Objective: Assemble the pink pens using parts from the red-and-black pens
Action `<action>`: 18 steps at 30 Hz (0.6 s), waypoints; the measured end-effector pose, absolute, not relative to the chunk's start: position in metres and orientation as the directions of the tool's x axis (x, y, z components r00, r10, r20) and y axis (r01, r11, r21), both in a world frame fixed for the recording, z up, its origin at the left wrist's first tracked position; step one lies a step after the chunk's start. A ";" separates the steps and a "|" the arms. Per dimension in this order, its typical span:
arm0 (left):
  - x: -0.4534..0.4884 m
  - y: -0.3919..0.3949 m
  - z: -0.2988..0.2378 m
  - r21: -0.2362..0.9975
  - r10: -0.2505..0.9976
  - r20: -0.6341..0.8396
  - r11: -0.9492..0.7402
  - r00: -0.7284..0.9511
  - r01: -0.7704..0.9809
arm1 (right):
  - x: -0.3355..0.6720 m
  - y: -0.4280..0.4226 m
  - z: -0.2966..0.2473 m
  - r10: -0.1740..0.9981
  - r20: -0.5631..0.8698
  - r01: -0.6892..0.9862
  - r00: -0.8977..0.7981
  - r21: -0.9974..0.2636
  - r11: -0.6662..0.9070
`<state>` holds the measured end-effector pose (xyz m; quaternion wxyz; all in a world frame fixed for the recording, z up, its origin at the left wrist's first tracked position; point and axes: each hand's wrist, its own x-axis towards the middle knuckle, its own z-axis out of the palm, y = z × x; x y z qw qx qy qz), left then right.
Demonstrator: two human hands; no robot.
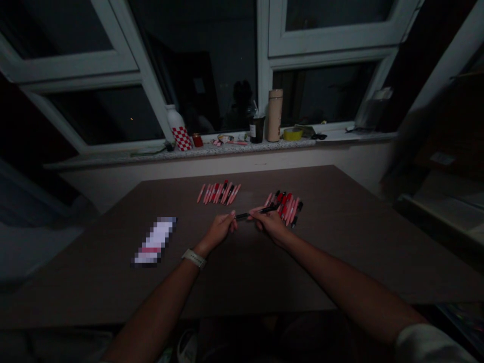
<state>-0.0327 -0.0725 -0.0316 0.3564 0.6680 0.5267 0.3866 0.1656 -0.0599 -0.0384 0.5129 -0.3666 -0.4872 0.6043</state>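
Near the middle of the table, a slim black pen (242, 216) spans the gap between my two hands. My left hand (221, 231), with a pale watch on its wrist, pinches the pen's left end. The fingers of my right hand (273, 225) close on its other end. Just beyond the right hand lies a loose bunch of pink, red and black pens (289, 207), partly hidden by that hand. A second group of pens (218, 192), mostly pink with some red and black, lies side by side farther back, left of centre.
A pixelated phone-like object (155, 242) lies on the brown table (340, 252) at left. On the windowsill (227, 149) stand a checkered white bottle (179, 128), a small red jar (197, 140), a dark cup (256, 129), a beige flask (275, 116) and yellow tape (292, 134).
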 end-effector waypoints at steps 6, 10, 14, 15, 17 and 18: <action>-0.031 -0.069 -0.037 0.929 0.984 0.143 -0.170 0.106 0.330 | 0.166 -0.060 -0.039 0.979 0.071 -0.255 -0.192 -0.967 0.020; -0.034 -0.067 -0.040 0.935 0.987 0.149 -0.162 0.064 0.316 | 0.165 -0.059 -0.039 0.985 0.055 -0.263 -0.166 -0.965 0.009; -0.034 -0.069 -0.036 0.942 0.985 0.172 -0.172 0.028 0.288 | 0.165 -0.058 -0.039 0.986 0.043 -0.252 -0.162 -0.968 0.001; -0.033 -0.070 -0.034 0.946 0.985 0.170 -0.173 0.035 0.275 | 0.165 -0.059 -0.039 0.985 0.044 -0.249 -0.165 -0.969 0.002; -0.031 -0.073 -0.031 0.953 0.984 0.160 -0.174 0.074 0.249 | 0.166 -0.059 -0.039 0.982 0.050 -0.242 -0.180 -0.970 0.005; -0.029 -0.074 -0.030 0.955 0.984 0.152 -0.171 0.094 0.242 | 0.166 -0.059 -0.039 0.980 0.053 -0.238 -0.189 -0.971 0.007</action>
